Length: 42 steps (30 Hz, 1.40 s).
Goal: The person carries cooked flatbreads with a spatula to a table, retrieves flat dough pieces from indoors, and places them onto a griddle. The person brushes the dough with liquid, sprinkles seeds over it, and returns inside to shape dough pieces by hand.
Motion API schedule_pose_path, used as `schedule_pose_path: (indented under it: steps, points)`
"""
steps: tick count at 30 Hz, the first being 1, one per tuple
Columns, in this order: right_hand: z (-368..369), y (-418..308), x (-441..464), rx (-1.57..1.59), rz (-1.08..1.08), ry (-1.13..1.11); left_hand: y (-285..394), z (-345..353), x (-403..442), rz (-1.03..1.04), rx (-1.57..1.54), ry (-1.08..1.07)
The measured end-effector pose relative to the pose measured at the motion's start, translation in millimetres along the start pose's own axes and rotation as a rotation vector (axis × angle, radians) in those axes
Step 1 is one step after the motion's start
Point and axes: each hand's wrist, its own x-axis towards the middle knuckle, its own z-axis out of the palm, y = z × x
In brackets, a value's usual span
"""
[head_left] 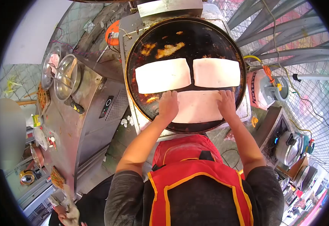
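Three pale rectangular dough sheets lie on a large round black griddle. One dough sheet is at the back left and another dough sheet at the back right, with a narrow gap between them. The front dough sheet is closest to me. My left hand grips its left edge, and my right hand has hold of the right edge. Fingers of both hands point away from me at its far corners; the fingertips partly hide against the dough.
On the left, a steel counter carries metal bowls. Another person's hand shows at lower left. To the right are a gas cylinder with a yellow hose and a lidded pot on a burner.
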Motion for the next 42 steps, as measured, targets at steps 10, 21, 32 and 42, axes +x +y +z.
schedule_pose_path:
  steps: [10, 21, 32, 42]
  points:
    - [-15, -15, -27, 0.097, -0.309, 0.010, 4, 3, -13, 0.171, -0.036, 0.016]
    - [-15, -37, -23, 0.267, -0.172, 0.022, 9, -15, -3, -0.075, 0.086, -0.196]
    - [33, -75, -52, 1.006, 0.240, -0.257, 62, -13, -15, 0.082, -0.025, 0.040]
    - [62, -98, -17, 1.500, 0.600, -0.562, 47, 34, -26, -0.290, -0.354, 0.056]
